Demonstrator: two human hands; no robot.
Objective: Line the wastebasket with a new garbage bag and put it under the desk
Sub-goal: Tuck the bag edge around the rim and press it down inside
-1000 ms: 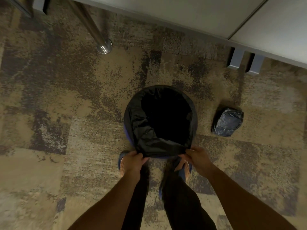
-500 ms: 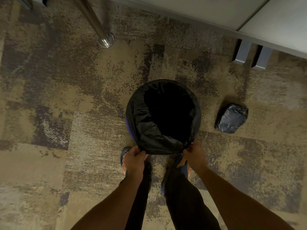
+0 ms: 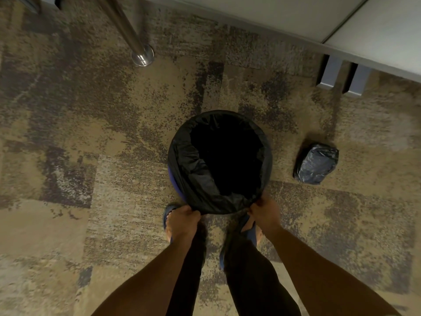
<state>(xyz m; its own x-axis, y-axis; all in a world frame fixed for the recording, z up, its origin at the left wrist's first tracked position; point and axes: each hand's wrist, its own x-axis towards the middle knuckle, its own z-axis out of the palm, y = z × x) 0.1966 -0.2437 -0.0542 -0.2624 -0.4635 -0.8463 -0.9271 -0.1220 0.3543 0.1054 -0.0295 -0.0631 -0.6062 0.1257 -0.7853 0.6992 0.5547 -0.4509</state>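
Nearest the camera, two bare forearms reach down past dark trouser legs and blue sandals. The left hand and the right hand are each closed on the near edge of the black garbage bag, pinching the film where it folds over the rim of the wastebasket, one hand at either end of the near arc.

The wastebasket stands upright on the carpet, just in front of the feet, its mouth open and dark inside. The bag already wraps the rim all the way round; only a sliver of bluish wall shows at the left. The film looks thin, limp and slick, so it will likely slide off if pulled from one side only; an even tug at two spots suits it. The wastebasket itself looks light and stiff, and would best be lifted by its rim or wall, with the bag trapped under the fingers so the lining stays on.

To the right, well apart from it, lies a small tied-up dark bundle of plastic. The carpet is mottled tan and grey, flat and uncluttered. Farther on, a shiny metal leg meets the floor at upper left, two grey feet stand at upper right, and the pale worktop spans the top edge; the space beneath it looks free for the wastebasket.
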